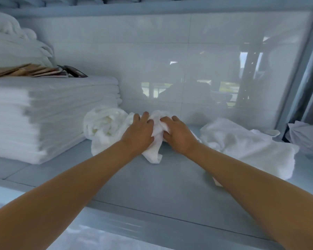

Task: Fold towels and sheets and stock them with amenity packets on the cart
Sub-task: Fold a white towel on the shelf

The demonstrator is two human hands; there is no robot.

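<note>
A small crumpled white towel (156, 141) lies on the grey shelf (152, 192) near the back wall. My left hand (139, 132) grips its left side with curled fingers. Close beside it, my right hand (177, 134) grips the towel's right side, thumb tucked into the cloth. A loose end hangs toward me between my wrists. Another bunched white towel (105, 125) sits just left of my hands. At the left stands a tall stack of folded white linen (49, 116) with brown amenity packets (34, 71) on top.
A rumpled white towel (248, 147) lies spread on the shelf to the right. More loose white linen (13, 44) is piled on the far left behind the packets. A glossy tiled wall (188, 69) closes the back, and a metal upright (300, 74) stands at the right.
</note>
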